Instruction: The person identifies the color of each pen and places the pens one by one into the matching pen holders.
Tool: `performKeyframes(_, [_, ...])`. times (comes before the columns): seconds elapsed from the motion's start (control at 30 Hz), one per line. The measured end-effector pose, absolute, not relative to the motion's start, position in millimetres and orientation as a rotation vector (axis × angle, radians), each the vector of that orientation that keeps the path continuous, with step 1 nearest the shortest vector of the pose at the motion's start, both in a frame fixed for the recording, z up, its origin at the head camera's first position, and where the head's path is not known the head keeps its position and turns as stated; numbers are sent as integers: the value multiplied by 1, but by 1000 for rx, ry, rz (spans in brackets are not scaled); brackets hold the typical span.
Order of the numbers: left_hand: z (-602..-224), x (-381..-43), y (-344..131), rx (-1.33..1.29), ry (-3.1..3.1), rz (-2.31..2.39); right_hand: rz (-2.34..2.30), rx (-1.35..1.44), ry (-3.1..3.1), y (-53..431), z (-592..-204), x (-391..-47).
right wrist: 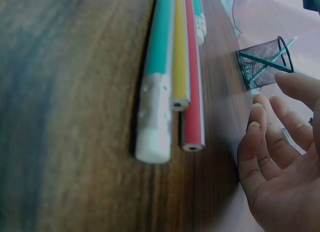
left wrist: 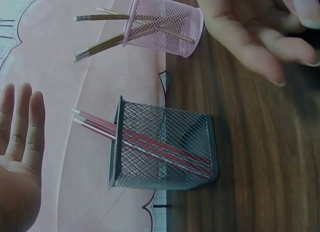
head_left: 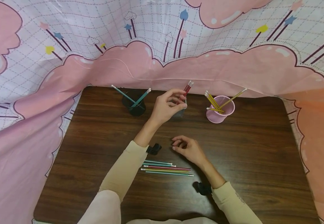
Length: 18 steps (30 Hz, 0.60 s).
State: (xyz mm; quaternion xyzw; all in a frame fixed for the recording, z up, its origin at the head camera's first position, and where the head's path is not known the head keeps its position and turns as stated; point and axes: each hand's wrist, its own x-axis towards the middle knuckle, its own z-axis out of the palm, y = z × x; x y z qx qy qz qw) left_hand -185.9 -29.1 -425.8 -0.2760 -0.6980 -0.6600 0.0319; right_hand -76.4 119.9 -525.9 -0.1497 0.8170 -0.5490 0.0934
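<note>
The head camera looks forward and down from above the tabletop (head_left: 251,149), taking in most of it. The left wrist's view, turned sideways, faces the box (left wrist: 162,127) and pink cup (left wrist: 172,24) from near; the right wrist's, also sideways, skims very close along pencils (right wrist: 157,47), a black cup (right wrist: 267,51) beyond. The head view shares all these.

No text, label, brand or number can be read on the pencils (right wrist: 157,47), the mesh holders (head_left: 216,119) or the patterned cloth (head_left: 195,73). On the right sleeve (head_left: 230,207) a small dark marking (head_left: 239,198) is seen, but it is too small and blurred for any letters to be made out.
</note>
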Motion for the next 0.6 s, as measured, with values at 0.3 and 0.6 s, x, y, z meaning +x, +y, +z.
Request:
performKeyframes(0.3, [-432, -180, -38, -849, -2142, -2030, -1508, -472, 2469, 122, -563, -77])
performKeyframes(0.6, [-440, -169, -46, -835, -2180, -2034, -1410, -622, 2505, 117, -562, -69])
